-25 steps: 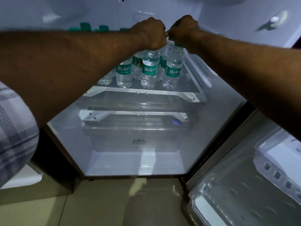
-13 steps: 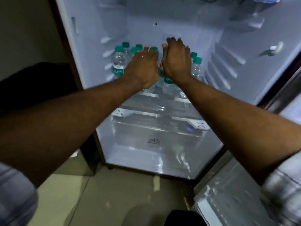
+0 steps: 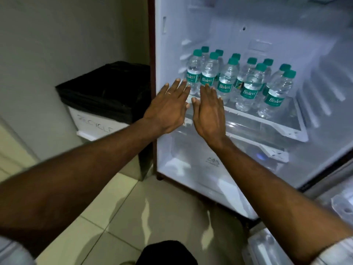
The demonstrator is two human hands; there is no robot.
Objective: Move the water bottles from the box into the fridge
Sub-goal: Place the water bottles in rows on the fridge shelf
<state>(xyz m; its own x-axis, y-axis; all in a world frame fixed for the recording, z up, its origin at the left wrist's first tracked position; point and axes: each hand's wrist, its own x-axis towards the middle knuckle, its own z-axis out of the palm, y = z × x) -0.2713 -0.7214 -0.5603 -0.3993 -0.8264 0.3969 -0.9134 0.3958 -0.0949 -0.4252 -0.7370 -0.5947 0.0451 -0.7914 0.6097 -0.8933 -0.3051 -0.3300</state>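
Left hand (image 3: 168,109) and right hand (image 3: 208,111) hover at frame centre, grips wide and empty, before Bisleri water bottles (image 3: 227,81) upright on the fridge shelf (image 3: 267,124), so next, I reckon: fetch more from the unseen box.

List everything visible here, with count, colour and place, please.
clear plastic water bottles, green caps and labels: eleven, upright on the shelf
open fridge: one, white inside, right
white-framed clear shelf: one, under the bottles
clear drawer: one, below the shelf
black-lined white bin: one, left of the fridge
pale floor tiles: several, bottom
left hand: open, flat, ringed, before the shelf
right hand: open, flat, beside the left hand
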